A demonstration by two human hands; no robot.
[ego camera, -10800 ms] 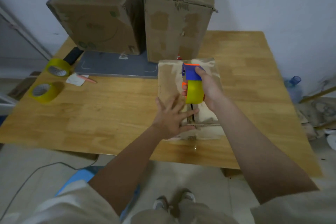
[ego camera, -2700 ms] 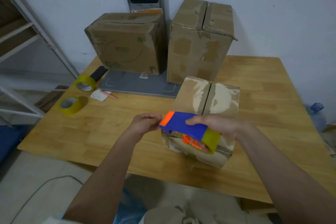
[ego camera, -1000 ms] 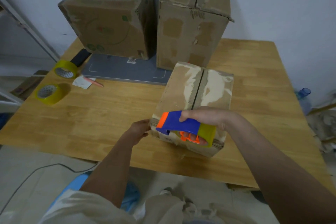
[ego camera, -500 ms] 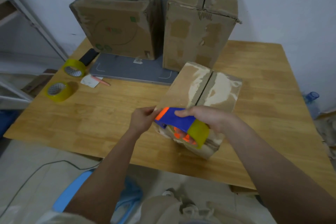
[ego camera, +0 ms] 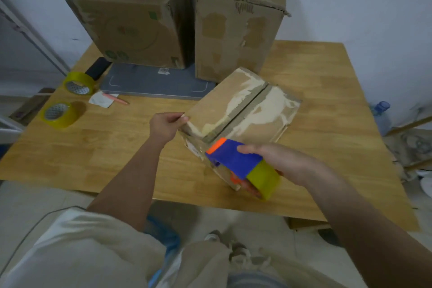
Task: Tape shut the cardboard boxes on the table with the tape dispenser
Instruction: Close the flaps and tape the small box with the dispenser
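A small brown cardboard box with torn pale patches on its top flaps [ego camera: 243, 110] sits skewed on the light wooden table [ego camera: 117, 147], near the front edge, its flaps closed along a centre seam. The left hand [ego camera: 167, 124] has its fingers curled, pinching at the box's near left top corner; whether it holds tape or only the cardboard cannot be told. The right hand [ego camera: 278, 159] grips a blue and orange tape dispenser loaded with a yellow roll [ego camera: 240, 166], held against the box's near side just below the seam. At the back of the table stand two larger worn cardboard boxes, one wide [ego camera: 131, 21] and one tall [ego camera: 238, 21], touching a grey flat base plate [ego camera: 152, 82]. Two yellow tape rolls [ego camera: 78, 83] [ego camera: 59, 114] lie at the left, near a white paper scrap with a pink pen [ego camera: 105, 99].
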